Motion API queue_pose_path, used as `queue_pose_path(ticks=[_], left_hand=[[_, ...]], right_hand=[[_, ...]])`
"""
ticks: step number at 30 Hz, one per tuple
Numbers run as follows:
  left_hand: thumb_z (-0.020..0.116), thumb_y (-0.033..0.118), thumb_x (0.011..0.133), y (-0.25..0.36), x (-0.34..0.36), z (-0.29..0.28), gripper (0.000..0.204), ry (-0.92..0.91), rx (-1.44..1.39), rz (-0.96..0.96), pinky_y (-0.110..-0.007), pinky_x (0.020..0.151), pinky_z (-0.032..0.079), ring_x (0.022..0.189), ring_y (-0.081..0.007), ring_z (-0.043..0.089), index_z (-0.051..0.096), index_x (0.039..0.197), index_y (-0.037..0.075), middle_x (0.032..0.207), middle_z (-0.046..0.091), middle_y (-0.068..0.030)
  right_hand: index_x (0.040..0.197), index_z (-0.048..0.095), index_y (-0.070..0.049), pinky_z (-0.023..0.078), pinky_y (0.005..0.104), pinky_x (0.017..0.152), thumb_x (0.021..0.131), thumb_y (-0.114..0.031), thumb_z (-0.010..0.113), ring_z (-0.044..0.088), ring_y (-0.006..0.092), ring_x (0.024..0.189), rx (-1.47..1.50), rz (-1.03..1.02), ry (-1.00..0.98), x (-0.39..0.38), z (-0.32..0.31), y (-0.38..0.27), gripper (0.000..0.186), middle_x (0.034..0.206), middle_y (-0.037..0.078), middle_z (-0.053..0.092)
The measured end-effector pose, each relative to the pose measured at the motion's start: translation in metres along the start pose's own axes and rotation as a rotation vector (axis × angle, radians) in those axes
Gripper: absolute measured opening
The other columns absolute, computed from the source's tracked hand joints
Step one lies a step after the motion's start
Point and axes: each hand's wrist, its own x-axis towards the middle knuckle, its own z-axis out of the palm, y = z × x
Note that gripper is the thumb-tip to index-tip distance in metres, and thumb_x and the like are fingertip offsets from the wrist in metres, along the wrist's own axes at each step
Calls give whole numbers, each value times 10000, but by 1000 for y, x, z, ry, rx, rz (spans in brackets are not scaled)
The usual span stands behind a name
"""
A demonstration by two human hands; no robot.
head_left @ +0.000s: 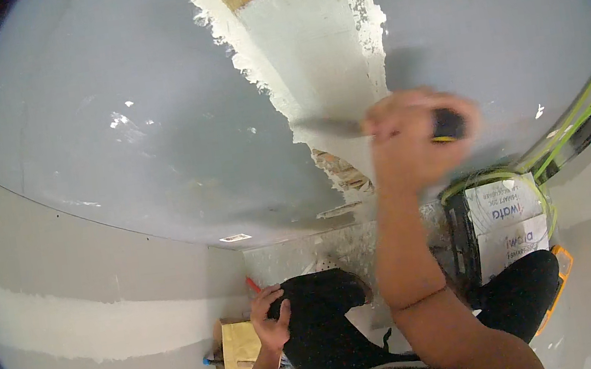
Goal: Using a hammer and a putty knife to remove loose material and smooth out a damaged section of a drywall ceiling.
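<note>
My right hand (419, 134), blurred, is closed round a black and yellow tool handle (449, 122) at a ragged-edged strip of pale plaster (307, 48) in the grey board (131, 124); the tool's working end is too smeared to make out. Near the lower end of the strip, a broken patch (340, 170) shows brown material. My left hand (271, 314) rests on my left knee (306, 291), fingers apart and holding nothing. A thin red object (253, 284) shows just beyond that hand.
Behind my left leg is a yellow-topped box (240, 348). By my right leg stand a black case (461, 237) with white labels, green hoses or cords (577, 110) and an orange object (562, 269). Pale walls (66, 312) enclose both sides.
</note>
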Motion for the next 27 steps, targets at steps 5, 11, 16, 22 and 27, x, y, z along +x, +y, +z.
queue_pose_path(ticks=[5,11,16,22,27], left_hand=[[726,22,760,-4,-4,-4,270,48,7,49,-405,998,449,1074,-335,632,702,1029,31,1124,700,-156],[704,98,824,1,-8,-4,255,27,10,53,-401,981,458,1079,-308,639,689,1074,47,1117,700,-148],[482,353,1033,-34,-47,43,400,57,-644,-236,-384,956,483,1006,-282,649,585,1233,23,1121,674,-108],[527,395,1028,121,22,41,402,-262,-1628,-891,-384,807,545,840,-243,632,552,1225,45,964,632,-71],[628,445,961,78,33,139,408,-341,-1272,-959,-394,598,534,615,-196,561,534,1097,71,778,552,-39]], right_hand=[[825,624,-74,527,347,587,757,-48,737,643,289,604,-652,33,-579,-142,-43,46,134,737,118,655],[804,609,-85,523,409,604,742,-168,789,636,315,660,-478,206,-1046,-185,-49,-30,207,752,113,633],[839,617,-82,531,443,718,732,-239,803,650,351,802,-82,7,-1251,-180,-11,-101,266,899,135,655],[837,594,-75,488,490,865,754,-168,768,623,383,943,-458,26,-1450,-157,-67,-172,214,966,161,647],[911,628,-45,533,435,821,823,-104,672,663,352,935,-1135,416,-1245,-93,-183,-190,114,1007,169,672]])
